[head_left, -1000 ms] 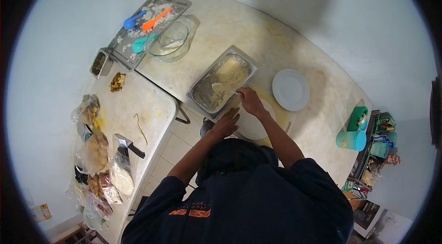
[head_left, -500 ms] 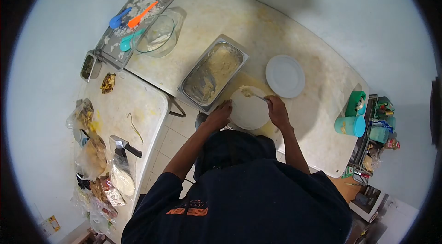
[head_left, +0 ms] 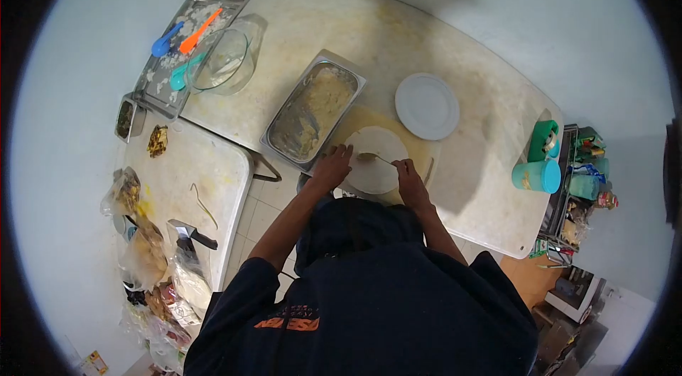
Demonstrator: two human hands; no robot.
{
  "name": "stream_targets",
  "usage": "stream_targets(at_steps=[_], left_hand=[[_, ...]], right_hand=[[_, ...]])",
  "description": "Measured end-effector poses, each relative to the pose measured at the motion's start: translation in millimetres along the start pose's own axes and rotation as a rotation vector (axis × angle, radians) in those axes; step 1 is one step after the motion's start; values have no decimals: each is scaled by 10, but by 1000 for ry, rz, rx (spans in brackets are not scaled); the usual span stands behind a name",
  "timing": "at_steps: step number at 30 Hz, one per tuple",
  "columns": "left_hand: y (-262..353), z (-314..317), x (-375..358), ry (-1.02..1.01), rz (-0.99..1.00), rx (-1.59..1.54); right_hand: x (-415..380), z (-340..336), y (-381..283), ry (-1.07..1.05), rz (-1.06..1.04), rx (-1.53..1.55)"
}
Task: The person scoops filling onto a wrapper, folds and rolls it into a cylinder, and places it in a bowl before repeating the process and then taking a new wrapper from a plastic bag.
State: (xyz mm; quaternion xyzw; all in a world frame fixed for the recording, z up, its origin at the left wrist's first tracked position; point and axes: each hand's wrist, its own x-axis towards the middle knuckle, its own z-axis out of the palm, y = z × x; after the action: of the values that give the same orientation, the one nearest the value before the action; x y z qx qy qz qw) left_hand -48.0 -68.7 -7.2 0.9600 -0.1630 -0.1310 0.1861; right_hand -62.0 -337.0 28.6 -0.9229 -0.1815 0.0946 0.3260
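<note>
Spoon [head_left: 368,156] shifted, closer to left hand [head_left: 332,167]

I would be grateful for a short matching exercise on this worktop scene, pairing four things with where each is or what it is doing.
Column one
1. Right hand
2. Orange utensil
3. Knife
4. Rectangular metal pan

Column two
A. Lying near the plastic bags
B. Containing a pale mixture
C. Gripping a spoon
D. Lying on the metal tray

Right pairs: 1-C, 2-D, 3-A, 4-B
</note>
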Motion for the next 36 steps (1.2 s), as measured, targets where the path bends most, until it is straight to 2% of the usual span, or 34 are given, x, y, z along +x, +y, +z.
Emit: stream_targets(at_steps=[4,7,10,11,14,18,21,30,34,36], left_hand=[[63,17,76,-2,-58,156],[86,-33,112,-153,-113,71],[86,-67,114,-184,-123,51],[60,-7,115,-133,-114,93],[33,131,88,-35,-99,167],[21,152,68,-33,-106,162],[40,123,68,-71,-118,121],[1,195,63,-43,-114,115],[35,120,54,-53,-105,101],[38,113,64,-82,-107,95]], right_hand=[[-198,-59,171,38,90,-29],[-364,-197,260,76,113,-31],[-457,-305,256,107,172,-17],[-446,-318,217,142,206,30],[-318,-272,176,192,140,38],[-61,-47,59,65,131,94],[35,64,0,-45,103,19],[-468,-243,272,85,269,-13],[-321,-105,307,183,131,46],[-137,-143,19,137,102,46]])
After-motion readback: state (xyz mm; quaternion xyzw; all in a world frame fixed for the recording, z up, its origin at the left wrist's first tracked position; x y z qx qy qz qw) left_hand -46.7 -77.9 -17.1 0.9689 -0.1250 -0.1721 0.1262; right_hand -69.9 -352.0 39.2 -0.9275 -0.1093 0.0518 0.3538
